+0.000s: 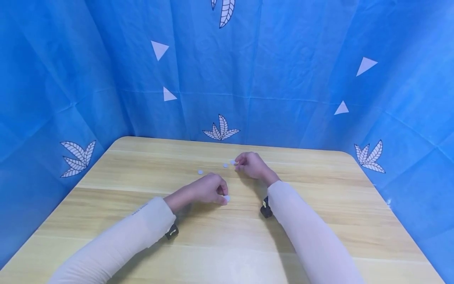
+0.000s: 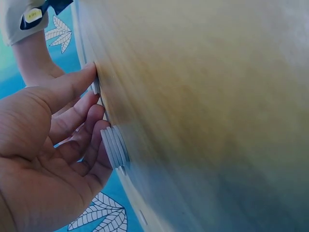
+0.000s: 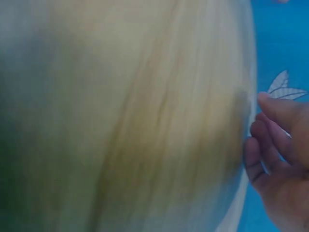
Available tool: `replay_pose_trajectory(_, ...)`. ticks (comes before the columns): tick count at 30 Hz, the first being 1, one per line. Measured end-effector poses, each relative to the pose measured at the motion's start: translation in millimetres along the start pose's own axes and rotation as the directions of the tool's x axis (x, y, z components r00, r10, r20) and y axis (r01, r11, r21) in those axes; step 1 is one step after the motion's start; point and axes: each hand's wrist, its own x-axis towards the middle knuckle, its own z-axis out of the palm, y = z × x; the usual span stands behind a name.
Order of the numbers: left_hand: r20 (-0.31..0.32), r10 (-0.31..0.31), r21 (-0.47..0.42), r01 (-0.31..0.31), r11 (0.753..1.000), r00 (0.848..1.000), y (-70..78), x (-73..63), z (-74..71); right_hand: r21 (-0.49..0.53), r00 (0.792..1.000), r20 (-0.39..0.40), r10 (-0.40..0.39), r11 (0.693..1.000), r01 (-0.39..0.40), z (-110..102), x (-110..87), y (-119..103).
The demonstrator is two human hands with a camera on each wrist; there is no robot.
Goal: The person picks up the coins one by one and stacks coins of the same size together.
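Note:
Near the middle of the table, my left hand point(image 1: 209, 189) pinches a small white disc point(image 1: 227, 198) between thumb and fingertips. The left wrist view shows this disc point(image 2: 95, 88) edge-on under the thumb, the other fingers curled. A short stack of several white discs point(image 2: 115, 147) appears just beside those fingers in that view. Farther back, my right hand point(image 1: 250, 165) has its thumb and fingertips at another white disc point(image 1: 232, 162). The right wrist view has the right hand point(image 3: 282, 150) at its edge, fingers bent; its disc is hidden there.
Two more white discs, a nearer one point(image 1: 200, 172) and one point(image 1: 225, 165) beside the right hand's disc, lie toward the back of the wooden table point(image 1: 227, 244). A blue curtain point(image 1: 283, 71) with leaf and triangle prints surrounds the table's back and sides.

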Motion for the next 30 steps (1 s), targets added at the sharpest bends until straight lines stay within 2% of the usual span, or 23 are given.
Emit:
replay_pose_trajectory(10, -0.01, 0.011, 0.01, -0.01, 1.0, 1.0, 0.3, -0.8, 0.6, -0.019, 0.997, -0.076, 0.02, 1.0, -0.022, 7.9, 18.5, 7.9)
replay_pose_trajectory(16, -0.005, -0.004, 0.008, 0.004, 1.0, 1.0, -2.0, -1.8, 0.0, -0.062, 0.998, -0.061, 0.007, 0.998, -0.011, 13.5, 26.9, 6.8)
replay_pose_trajectory(30, -0.007, -0.018, -0.01, 0.018, 1.0, 1.0, -4.3, -0.4, 3.2, -0.094, 0.991, -0.053, 0.123, 0.987, -0.128, 14.5, 28.6, -1.4)
